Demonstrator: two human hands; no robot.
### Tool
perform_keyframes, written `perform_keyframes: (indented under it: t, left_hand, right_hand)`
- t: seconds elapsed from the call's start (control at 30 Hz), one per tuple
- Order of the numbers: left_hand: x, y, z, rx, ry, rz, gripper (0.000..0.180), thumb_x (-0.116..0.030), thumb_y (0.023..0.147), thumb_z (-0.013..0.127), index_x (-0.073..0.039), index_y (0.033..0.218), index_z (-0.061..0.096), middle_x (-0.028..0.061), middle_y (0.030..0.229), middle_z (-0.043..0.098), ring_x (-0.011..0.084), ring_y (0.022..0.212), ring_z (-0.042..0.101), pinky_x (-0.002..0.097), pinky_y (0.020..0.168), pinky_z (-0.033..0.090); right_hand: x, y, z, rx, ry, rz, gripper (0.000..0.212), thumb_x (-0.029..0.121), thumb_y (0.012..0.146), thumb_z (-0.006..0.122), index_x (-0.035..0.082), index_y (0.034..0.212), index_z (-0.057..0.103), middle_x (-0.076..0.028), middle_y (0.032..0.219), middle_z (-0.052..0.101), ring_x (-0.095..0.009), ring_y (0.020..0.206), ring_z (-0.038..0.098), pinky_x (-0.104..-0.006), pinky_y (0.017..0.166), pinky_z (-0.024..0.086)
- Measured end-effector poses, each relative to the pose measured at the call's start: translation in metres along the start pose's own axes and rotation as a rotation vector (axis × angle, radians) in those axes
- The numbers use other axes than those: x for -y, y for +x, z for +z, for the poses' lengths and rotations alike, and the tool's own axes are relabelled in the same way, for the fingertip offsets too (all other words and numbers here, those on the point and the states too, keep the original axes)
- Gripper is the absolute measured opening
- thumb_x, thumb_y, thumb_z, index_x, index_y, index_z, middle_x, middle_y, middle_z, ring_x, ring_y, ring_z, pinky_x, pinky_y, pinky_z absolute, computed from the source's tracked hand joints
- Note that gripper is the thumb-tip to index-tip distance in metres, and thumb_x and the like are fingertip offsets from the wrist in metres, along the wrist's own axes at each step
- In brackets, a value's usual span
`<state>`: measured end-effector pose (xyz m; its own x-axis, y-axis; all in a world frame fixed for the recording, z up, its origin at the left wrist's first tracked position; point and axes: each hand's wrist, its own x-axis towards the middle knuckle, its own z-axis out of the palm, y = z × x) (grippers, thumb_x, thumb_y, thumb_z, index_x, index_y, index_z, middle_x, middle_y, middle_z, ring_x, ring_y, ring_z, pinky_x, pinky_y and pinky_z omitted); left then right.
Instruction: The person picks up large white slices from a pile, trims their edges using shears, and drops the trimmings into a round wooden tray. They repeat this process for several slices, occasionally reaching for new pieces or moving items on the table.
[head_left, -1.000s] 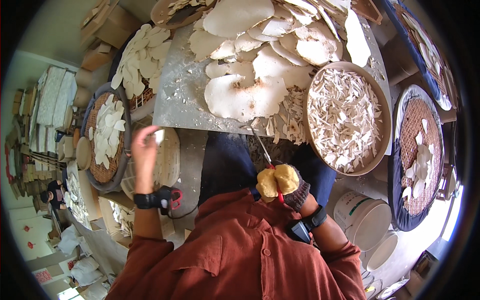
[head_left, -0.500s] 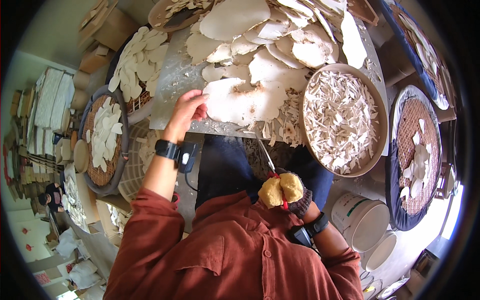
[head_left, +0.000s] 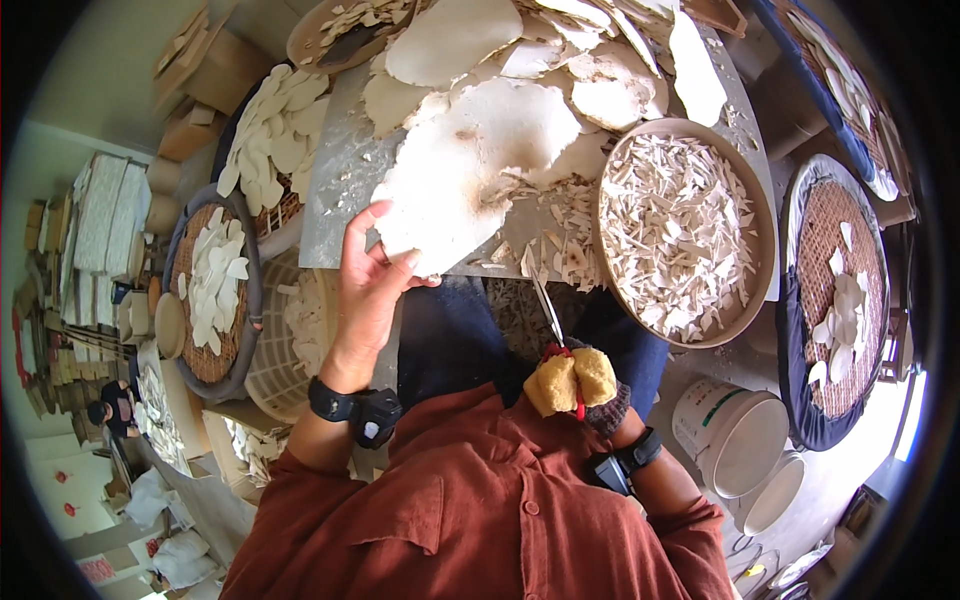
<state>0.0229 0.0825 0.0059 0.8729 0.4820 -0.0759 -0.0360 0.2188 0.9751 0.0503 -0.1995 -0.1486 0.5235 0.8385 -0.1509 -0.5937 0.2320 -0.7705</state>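
Observation:
My left hand [head_left: 370, 290] pinches the lower left edge of a large, thin, off-white slice [head_left: 450, 160] between thumb and fingers. Its right edge is ragged with brownish patches, and it is raised over the metal table. In front of my lap, my right hand [head_left: 608, 408], in a dark knitted glove, is closed on scissors [head_left: 546, 308]. Yellow sponge padding [head_left: 570, 382] and a red band wrap their handles and hide most of the fingers. The blades point up toward the table's near edge, apart from the slice.
A round tray [head_left: 768, 240] full of small white chips stands on the table's right side. Stacked large slices [head_left: 455, 40] lie at the back. Woven trays with white pieces [head_left: 215, 285] flank me left and right [head_left: 845, 300]. White buckets [head_left: 750, 445] stand at lower right.
My left hand has taken hold of the slice, lifting and turning it, and has moved down toward me. The scissors have shifted slightly and their blades look a little further apart.

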Motion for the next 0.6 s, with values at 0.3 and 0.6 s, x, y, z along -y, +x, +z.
perform_keyframes:
  t: [0.3, 0.6]
  left_hand:
    - [0.031, 0.001, 0.009, 0.000, 0.044, -0.015, 0.051, 0.000, 0.086, 0.050, -0.005, 0.132, 0.026, 0.0142, 0.102, 0.059, 0.0152, 0.080, 0.060, 0.0287, 0.068, 0.053]
    - [0.044, 0.004, -0.010, 0.004, 0.118, -0.019, 0.023, -0.002, 0.087, 0.051, 0.000, 0.110, 0.049, 0.0072, 0.096, 0.062, 0.0104, 0.078, 0.060, 0.0248, 0.067, 0.053]
  right_hand:
    - [0.006, -0.002, 0.008, -0.056, 0.085, -0.007, 0.039, 0.025, 0.082, 0.066, 0.004, 0.111, 0.051, -0.006, 0.106, 0.056, -0.014, 0.095, 0.055, -0.0294, 0.084, 0.046]
    - [-0.008, 0.001, -0.002, -0.017, 0.270, 0.028, 0.032, 0.018, 0.082, 0.065, 0.004, 0.108, 0.052, -0.006, 0.102, 0.058, -0.014, 0.094, 0.056, -0.0300, 0.083, 0.047]
